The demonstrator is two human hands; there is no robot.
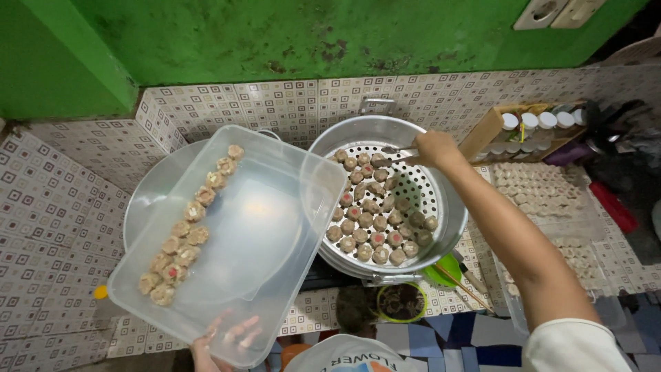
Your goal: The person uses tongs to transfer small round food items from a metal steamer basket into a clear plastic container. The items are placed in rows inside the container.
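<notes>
My left hand [224, 339] grips the near edge of a clear plastic tub [261, 227], tilted, with a row of dumplings [184, 231] along its left wall. My right hand [434, 148] is stretched over a round metal steamer [451, 207] and holds a metal spoon or tongs [396, 153] at the far side of the perforated tray. Several dumplings [375, 220] with red and pale tops fill the steamer tray's left and near half.
A steamer lid [148, 193] leans behind the tub. At right stand a wooden rack of white-capped jars [530, 124] and clear trays of raw dumplings [544, 189]. A green bowl [441, 272] and a small dark pot [401, 302] sit below the steamer.
</notes>
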